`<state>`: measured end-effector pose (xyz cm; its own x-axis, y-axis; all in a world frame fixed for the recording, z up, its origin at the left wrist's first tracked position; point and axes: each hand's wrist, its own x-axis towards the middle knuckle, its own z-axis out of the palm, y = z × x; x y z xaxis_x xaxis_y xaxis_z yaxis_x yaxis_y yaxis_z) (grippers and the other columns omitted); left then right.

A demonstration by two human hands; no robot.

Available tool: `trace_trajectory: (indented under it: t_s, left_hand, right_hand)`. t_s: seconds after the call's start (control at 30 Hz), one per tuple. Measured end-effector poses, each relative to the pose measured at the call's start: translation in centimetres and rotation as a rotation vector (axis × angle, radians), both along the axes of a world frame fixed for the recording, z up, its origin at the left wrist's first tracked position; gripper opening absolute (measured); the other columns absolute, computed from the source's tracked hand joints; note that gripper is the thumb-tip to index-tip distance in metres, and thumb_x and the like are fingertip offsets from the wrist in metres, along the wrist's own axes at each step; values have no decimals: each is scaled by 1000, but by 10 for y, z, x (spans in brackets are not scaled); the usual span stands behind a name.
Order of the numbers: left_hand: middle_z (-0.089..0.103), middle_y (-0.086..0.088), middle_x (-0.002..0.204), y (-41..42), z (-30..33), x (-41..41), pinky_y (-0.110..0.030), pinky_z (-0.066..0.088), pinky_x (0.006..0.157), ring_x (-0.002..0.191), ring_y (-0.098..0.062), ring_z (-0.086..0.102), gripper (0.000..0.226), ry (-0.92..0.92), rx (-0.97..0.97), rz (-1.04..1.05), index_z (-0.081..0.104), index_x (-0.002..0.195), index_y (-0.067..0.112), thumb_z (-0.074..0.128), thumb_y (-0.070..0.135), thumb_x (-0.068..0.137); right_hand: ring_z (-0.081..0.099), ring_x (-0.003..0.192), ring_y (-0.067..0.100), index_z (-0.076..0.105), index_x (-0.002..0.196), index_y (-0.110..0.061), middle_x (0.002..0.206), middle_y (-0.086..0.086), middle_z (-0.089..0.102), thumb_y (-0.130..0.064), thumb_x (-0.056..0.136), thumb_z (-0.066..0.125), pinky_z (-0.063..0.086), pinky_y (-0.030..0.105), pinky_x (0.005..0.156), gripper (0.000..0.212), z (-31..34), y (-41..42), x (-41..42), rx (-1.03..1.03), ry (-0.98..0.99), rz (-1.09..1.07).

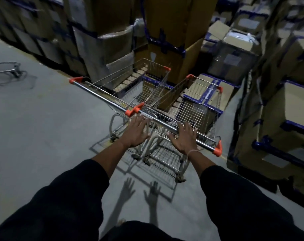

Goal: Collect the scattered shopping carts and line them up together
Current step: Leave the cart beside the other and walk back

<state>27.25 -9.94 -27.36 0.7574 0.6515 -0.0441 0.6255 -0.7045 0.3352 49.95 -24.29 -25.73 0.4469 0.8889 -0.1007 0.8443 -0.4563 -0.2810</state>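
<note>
both hands are released, fingers spread: left hand (136, 130) and right hand (183, 138) hover at the near cart (196, 108) handle, frame centre. second cart (128, 87) stands beside it; third cart (7, 68) far left.

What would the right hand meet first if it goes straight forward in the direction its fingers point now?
Most likely the handle bar of the nearer shopping cart. The right hand is open, its fingers spread and reaching over that bar; from this one view I cannot tell whether they already touch it.
</note>
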Motion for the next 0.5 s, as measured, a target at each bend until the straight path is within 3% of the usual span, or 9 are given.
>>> trace_trajectory:
  t_s: [0.2,0.33,0.5]
  left_hand:
    - [-4,-16,172,15,-1,-77,-54,0,126,159,-37,-8,89,-32,39,197,11,166,18,32,70,97]
    - [-4,-14,172,37,-7,-148,-56,4,128,159,-36,-6,83,-49,23,356,9,166,18,38,60,101]
    - [-6,-13,172,77,-14,-271,-51,0,127,159,-34,-7,90,-46,10,517,8,166,18,22,70,94]
  right_hand:
    - [-4,161,31,14,166,-20,174,13,2,-70,98,42,-10,55,127,89,0,57,-59,101,-16,225]
    - [0,160,31,24,163,-21,173,13,8,-68,93,43,-8,53,128,86,2,107,-122,214,2,393]
    - [10,158,37,36,158,-12,170,20,19,-67,90,41,6,57,128,88,-3,182,-225,257,-7,562]
